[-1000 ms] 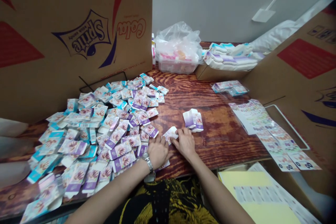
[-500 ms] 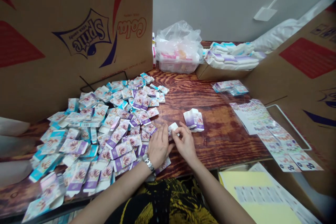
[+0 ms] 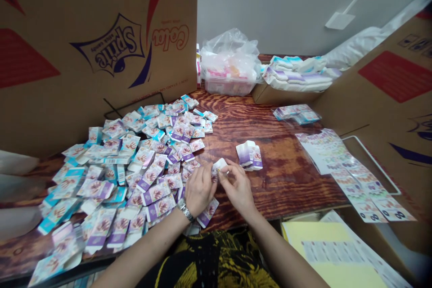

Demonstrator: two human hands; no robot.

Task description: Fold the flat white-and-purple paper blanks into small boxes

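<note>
one small carton (image 3: 219, 164) over the desk (image 3: 286, 180), near the short stack (image 3: 245, 153) | left hand (image 3: 199, 191) and right hand (image 3: 240, 191) pinch it narrowly | thin card may crease if pressed hard; left hand, drifting back, could scatter the pile (image 3: 155, 193)

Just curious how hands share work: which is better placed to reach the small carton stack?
Probably the right hand: it is nearer the carton stack; the left hand is beside the pile.
</note>
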